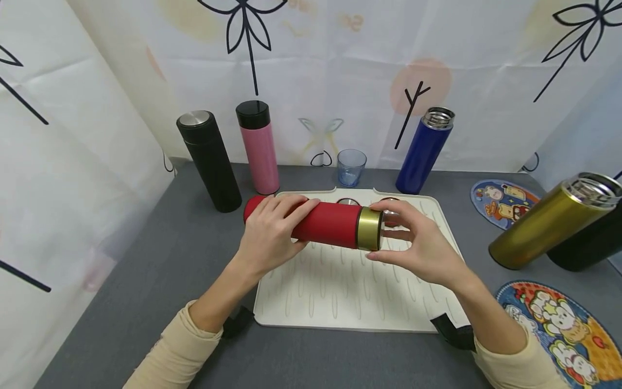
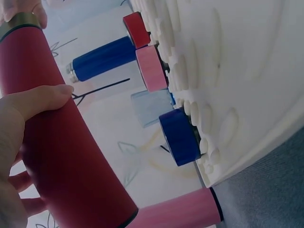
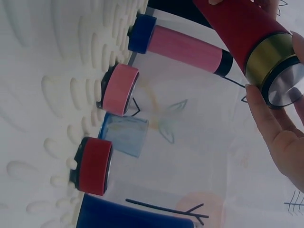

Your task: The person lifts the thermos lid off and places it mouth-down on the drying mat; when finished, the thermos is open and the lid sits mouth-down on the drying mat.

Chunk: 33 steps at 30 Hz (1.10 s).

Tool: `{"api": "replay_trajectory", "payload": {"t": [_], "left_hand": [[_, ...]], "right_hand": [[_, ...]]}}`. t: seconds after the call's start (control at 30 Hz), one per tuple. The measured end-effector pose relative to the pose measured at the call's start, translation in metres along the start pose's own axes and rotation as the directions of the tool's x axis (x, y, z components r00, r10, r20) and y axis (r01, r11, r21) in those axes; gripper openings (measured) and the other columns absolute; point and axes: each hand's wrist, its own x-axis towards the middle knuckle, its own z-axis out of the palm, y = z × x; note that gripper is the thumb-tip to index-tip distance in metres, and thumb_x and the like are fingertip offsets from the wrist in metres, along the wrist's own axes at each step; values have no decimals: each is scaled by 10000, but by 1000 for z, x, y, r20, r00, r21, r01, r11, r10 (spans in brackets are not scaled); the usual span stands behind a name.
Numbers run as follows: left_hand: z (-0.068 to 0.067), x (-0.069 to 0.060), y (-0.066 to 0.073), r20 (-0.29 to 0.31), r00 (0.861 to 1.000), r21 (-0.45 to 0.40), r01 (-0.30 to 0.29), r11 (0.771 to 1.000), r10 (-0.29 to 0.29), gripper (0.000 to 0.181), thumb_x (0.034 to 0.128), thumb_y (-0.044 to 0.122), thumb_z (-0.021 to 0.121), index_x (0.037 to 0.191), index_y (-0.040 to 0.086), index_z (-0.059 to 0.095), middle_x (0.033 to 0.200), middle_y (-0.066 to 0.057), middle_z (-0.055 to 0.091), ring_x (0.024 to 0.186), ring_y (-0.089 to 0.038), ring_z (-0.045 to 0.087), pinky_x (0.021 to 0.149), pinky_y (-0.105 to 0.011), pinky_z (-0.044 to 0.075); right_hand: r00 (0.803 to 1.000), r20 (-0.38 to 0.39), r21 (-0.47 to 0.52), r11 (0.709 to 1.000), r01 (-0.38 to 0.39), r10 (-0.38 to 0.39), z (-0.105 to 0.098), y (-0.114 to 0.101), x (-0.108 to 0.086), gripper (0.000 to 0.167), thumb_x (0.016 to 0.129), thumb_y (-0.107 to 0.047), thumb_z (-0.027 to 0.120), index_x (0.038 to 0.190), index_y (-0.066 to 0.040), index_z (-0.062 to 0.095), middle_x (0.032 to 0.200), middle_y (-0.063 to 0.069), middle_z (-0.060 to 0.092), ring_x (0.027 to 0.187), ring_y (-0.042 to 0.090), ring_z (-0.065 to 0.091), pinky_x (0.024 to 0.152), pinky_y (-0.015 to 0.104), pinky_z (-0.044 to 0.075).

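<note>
A red thermos bottle (image 1: 325, 222) lies nearly level above the cream drying tray (image 1: 335, 297), a gold lid (image 1: 369, 229) at its right end. My left hand (image 1: 272, 229) grips the red body from above, thumb on the near side. At the other end my right hand (image 1: 423, 243) holds the gold lid between thumb and fingers, its silver top (image 3: 285, 85) facing the palm. Along the tray's far side stand a blue lid (image 2: 179, 137), a pink lid (image 2: 150, 69) and a red lid (image 3: 95, 166); the thermos covers part of that row in the head view.
Behind the tray stand a black bottle (image 1: 209, 162), a pink bottle (image 1: 259, 156), a clear glass (image 1: 351, 167) and a lidless blue bottle (image 1: 424, 154). To the right are a lidless gold bottle (image 1: 549, 227), another black bottle (image 1: 583, 240) and two cartoon mats (image 1: 505, 202).
</note>
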Motion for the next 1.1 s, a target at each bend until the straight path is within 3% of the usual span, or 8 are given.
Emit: {"api": "replay_trajectory", "payload": {"t": [0.2,0.37,0.57,0.7,0.83,0.97,1.03,1.1], "left_hand": [[-1,0,0,10,1000,11,11,1000,-11,746,555,214,910,1238,127,625,1196,-115,581,1099,-303,533,927,-488,442],[-1,1,2,6,1000,18,6,1000,-6,739,564,207,904,1243,124,623,1201,-118,575,1110,-305,525,939,-487,431],[0,1,3,-6,1000,37,-8,999,8,713,570,201,894,1227,120,631,1185,-116,581,1105,-311,531,934,-488,432],[1,0,3,4,1000,33,3,999,-3,715,565,204,898,1224,124,632,1184,-115,583,1105,-306,531,936,-487,431],[2,-1,2,17,1000,15,17,1000,-17,719,567,213,901,1228,129,629,1190,-114,580,1104,-303,527,935,-479,433],[2,-1,2,24,999,-9,26,1000,-26,721,571,212,901,1233,128,628,1193,-112,578,1096,-300,526,927,-474,439],[2,-1,3,26,999,-17,30,999,-29,722,575,214,899,1238,129,625,1194,-108,577,1093,-298,526,924,-472,442],[2,-1,3,28,999,-16,30,999,-30,715,586,213,892,1243,130,623,1196,-105,576,1091,-295,527,925,-468,440]], "right_hand": [[998,14,-11,998,57,-57,1,3,1,795,646,43,853,1335,-84,476,1298,82,481,1088,267,550,821,365,524],[992,37,91,988,-121,118,-2,-2,1,690,833,-61,737,1419,-78,373,1355,166,430,1146,369,520,791,362,537],[950,90,238,920,-313,300,-4,-6,3,481,916,-135,647,1334,-8,445,1248,203,492,1097,364,550,750,352,551],[971,80,212,948,-238,225,-3,-3,3,520,850,-58,712,1310,-13,473,1283,149,477,1113,323,532,803,301,527],[997,57,136,989,-53,45,-3,3,2,590,756,38,775,1280,-22,511,1288,102,480,1132,238,518,861,252,491],[989,66,63,990,128,-132,-5,8,2,674,670,115,807,1266,-27,527,1302,102,475,1203,211,458,923,294,461],[990,76,39,992,117,-120,-6,7,2,697,695,90,801,1307,-34,492,1325,121,455,1203,253,456,913,345,472],[996,81,56,998,20,-25,-7,5,2,653,782,26,758,1353,-47,447,1341,146,446,1186,300,480,876,390,498]]}}
